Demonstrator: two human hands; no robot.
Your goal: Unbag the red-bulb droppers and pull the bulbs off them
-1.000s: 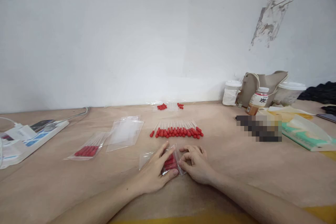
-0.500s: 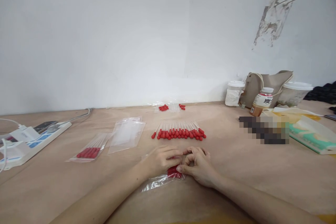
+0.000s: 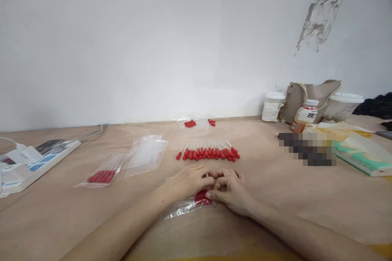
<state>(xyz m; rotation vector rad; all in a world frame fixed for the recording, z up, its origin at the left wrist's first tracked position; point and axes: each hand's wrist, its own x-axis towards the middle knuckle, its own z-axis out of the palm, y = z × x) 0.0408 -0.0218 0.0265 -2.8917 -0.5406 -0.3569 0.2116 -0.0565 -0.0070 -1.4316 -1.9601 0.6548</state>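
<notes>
While left hand [image 3: 187,182] and right hand [image 3: 232,192] pinch the bag [image 3: 183,209] at its right end, fingers closed on it, even pressure looks wisest.

A pale brown counter [image 3: 76,216] carries a row of red-bulbed droppers [image 3: 208,153] at its centre, a filled bag [image 3: 102,173] and empty clear bags [image 3: 147,153] to the left, a power strip [image 3: 36,163] at far left, a bottle [image 3: 304,115] at right, and nearest, a dropper bag [image 3: 183,208] pinned under the left hand [image 3: 186,181] and right hand [image 3: 232,191].
</notes>
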